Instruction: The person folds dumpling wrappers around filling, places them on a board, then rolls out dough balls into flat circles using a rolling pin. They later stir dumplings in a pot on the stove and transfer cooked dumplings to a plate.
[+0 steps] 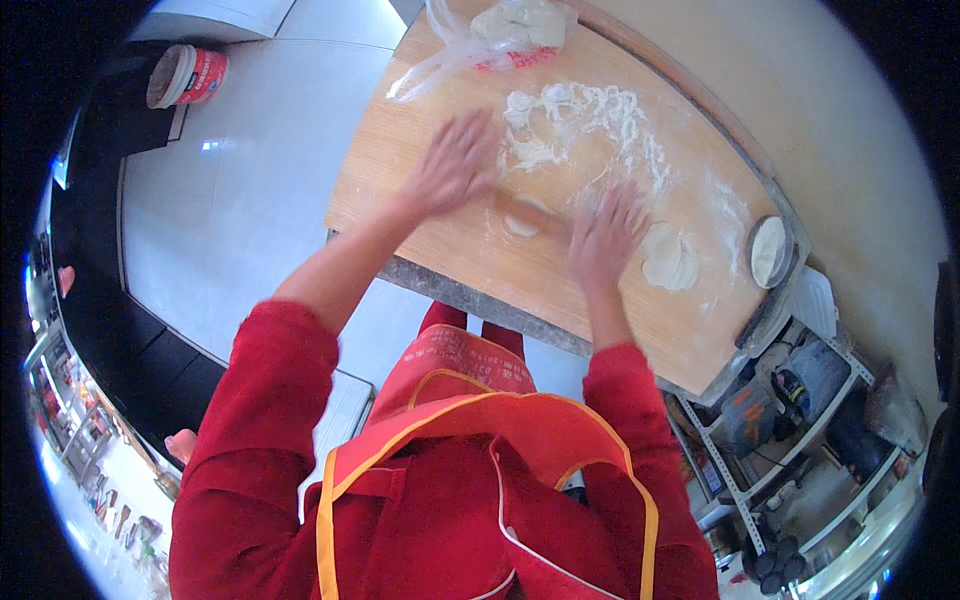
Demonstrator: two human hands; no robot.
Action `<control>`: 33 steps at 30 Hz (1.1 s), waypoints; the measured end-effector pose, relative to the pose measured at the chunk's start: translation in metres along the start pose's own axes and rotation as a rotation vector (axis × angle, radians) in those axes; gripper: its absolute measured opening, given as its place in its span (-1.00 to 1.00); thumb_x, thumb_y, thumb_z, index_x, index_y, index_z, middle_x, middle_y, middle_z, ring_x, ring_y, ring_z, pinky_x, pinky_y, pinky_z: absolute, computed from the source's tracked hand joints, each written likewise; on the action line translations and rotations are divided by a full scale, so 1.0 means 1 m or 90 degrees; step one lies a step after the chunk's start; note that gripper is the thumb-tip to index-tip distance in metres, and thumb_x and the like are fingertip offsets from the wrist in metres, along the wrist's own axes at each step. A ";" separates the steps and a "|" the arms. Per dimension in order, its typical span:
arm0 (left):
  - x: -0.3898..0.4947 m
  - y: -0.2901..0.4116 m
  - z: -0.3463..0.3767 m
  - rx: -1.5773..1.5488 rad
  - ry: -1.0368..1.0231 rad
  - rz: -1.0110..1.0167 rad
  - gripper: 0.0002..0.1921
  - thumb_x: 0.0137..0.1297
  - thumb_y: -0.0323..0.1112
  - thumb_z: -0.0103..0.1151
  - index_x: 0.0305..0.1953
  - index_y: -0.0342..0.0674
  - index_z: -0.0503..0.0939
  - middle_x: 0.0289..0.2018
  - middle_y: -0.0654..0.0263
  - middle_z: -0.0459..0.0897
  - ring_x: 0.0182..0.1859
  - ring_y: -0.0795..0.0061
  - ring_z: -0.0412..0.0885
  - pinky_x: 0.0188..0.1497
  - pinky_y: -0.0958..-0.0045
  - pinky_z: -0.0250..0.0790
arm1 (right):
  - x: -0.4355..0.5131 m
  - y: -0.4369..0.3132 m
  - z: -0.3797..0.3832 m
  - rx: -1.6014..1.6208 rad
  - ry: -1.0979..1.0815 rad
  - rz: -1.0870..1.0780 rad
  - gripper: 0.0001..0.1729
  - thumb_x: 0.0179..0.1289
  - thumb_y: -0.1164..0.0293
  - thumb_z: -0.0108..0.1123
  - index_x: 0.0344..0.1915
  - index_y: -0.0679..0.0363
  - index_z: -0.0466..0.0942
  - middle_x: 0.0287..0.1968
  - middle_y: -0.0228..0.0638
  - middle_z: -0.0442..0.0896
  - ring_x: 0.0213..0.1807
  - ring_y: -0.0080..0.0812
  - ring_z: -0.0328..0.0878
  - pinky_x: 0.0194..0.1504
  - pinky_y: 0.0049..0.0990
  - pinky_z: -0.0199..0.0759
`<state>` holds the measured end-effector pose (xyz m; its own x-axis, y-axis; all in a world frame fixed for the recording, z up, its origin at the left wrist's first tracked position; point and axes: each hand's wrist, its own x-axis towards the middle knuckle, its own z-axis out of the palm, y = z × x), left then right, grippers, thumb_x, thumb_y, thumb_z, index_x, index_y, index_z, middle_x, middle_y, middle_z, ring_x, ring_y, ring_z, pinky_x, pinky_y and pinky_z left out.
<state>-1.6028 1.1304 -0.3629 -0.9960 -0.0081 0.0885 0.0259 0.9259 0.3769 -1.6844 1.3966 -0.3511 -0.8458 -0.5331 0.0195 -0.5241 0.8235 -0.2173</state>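
Note:
Both my hands lie flat with palms down over a wooden rolling pin (pixel 534 214), blurred by motion. My left hand (pixel 459 161) is at its left end and my right hand (pixel 609 229) at its right end; the fingers are stretched out, not wrapped round it. Under the pin's middle is a small round of dough (pixel 523 223). Right of my right hand lie flattened dough rounds (pixel 670 257), overlapping. Beyond my hands, white flour with some dough pieces (pixel 555 96) is spread on the wooden board (pixel 420 240). A larger lump of dough (pixel 521 24) rests on a plastic bag at the far edge.
A bowl of flour (pixel 769 251) stands at the board's right edge, near the wall. Metal shelving (pixel 739 491) with assorted items is at the lower right. A red and white bucket (pixel 196 75) is at the upper left, beyond the tiled floor (pixel 225 202).

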 end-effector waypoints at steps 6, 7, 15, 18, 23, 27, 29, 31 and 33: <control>-0.019 0.007 -0.001 -0.038 -0.022 0.069 -0.29 0.40 0.14 -0.13 0.44 -0.16 0.15 0.49 0.05 0.00 0.53 0.10 -0.07 0.52 0.04 -0.27 | -0.052 -0.010 0.007 0.034 -0.053 0.075 -0.18 0.32 0.08 0.01 0.43 0.34 0.11 0.54 0.06 -0.07 0.56 0.12 -0.19 0.45 0.21 -0.48; -0.028 0.009 -0.007 -0.067 -0.094 0.038 -0.28 0.40 0.15 -0.13 0.43 -0.16 0.16 0.49 0.04 0.03 0.53 0.10 -0.05 0.52 0.03 -0.25 | -0.048 -0.009 0.007 0.031 -0.035 0.064 -0.17 0.31 0.08 0.02 0.43 0.33 0.11 0.54 0.06 -0.07 0.56 0.12 -0.19 0.45 0.21 -0.48; -0.004 0.019 -0.001 -0.031 0.004 0.023 -0.23 0.30 0.07 0.01 0.44 -0.16 0.13 0.48 0.03 0.02 0.53 0.11 -0.06 0.52 0.05 -0.28 | -0.043 0.004 0.012 0.057 -0.041 0.088 -0.14 0.28 0.05 0.07 0.42 0.34 0.12 0.54 0.05 -0.05 0.56 0.10 -0.19 0.45 0.21 -0.48; -0.017 0.002 0.005 0.003 0.004 0.010 -0.23 0.31 0.03 0.04 0.44 -0.20 0.10 0.48 0.00 0.01 0.54 0.10 -0.09 0.51 0.02 -0.25 | -0.032 -0.008 -0.002 0.044 -0.054 0.011 -0.15 0.27 0.05 0.07 0.41 0.35 0.14 0.53 0.05 -0.05 0.56 0.08 -0.19 0.45 0.22 -0.48; 0.042 0.003 -0.011 0.029 0.134 -0.084 -0.28 0.35 -0.02 0.02 0.42 -0.25 0.12 0.46 -0.06 0.03 0.52 0.01 -0.07 0.49 -0.01 -0.18 | 0.026 0.015 0.013 0.037 0.017 0.016 -0.13 0.23 0.03 0.10 0.39 0.36 0.18 0.53 0.04 -0.04 0.57 0.07 -0.20 0.45 0.21 -0.49; -0.044 0.022 -0.001 -0.010 -0.069 -0.034 -0.29 0.36 -0.02 0.03 0.42 -0.25 0.12 0.46 -0.08 0.02 0.51 -0.01 -0.04 0.49 -0.02 -0.18 | -0.026 0.008 0.007 0.046 -0.054 -0.028 -0.12 0.25 -0.01 0.07 0.40 0.34 0.17 0.54 0.04 -0.05 0.57 0.07 -0.22 0.45 0.20 -0.50; -0.038 0.011 0.002 -0.011 0.000 -0.081 -0.31 0.37 -0.03 0.00 0.41 -0.25 0.13 0.46 -0.11 0.01 0.50 -0.05 -0.04 0.49 -0.01 -0.17 | -0.011 0.001 -0.002 0.064 -0.031 -0.082 -0.13 0.27 -0.03 0.05 0.40 0.33 0.17 0.54 0.04 -0.05 0.57 0.07 -0.21 0.45 0.20 -0.50; 0.012 -0.003 -0.004 0.001 0.132 -0.131 -0.32 0.38 -0.04 -0.01 0.41 -0.25 0.14 0.46 -0.13 0.01 0.51 -0.05 -0.05 0.49 0.00 -0.17 | 0.044 0.004 0.002 0.069 0.002 -0.077 -0.15 0.29 -0.02 0.04 0.40 0.32 0.18 0.53 0.04 -0.03 0.57 0.03 -0.20 0.45 0.20 -0.50; 0.024 -0.003 -0.004 0.025 0.132 -0.162 -0.32 0.38 -0.02 -0.03 0.41 -0.26 0.14 0.46 -0.12 0.00 0.51 -0.04 -0.06 0.49 0.00 -0.18 | 0.068 0.015 0.011 0.085 0.030 -0.049 -0.17 0.30 -0.01 0.03 0.39 0.32 0.19 0.53 0.04 -0.02 0.58 0.01 -0.21 0.45 0.20 -0.50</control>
<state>-1.6267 1.1262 -0.3585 -0.9314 -0.3142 0.1837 -0.2287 0.8980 0.3760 -1.7484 1.3706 -0.3635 -0.8094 -0.5810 0.0854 -0.5717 0.7463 -0.3408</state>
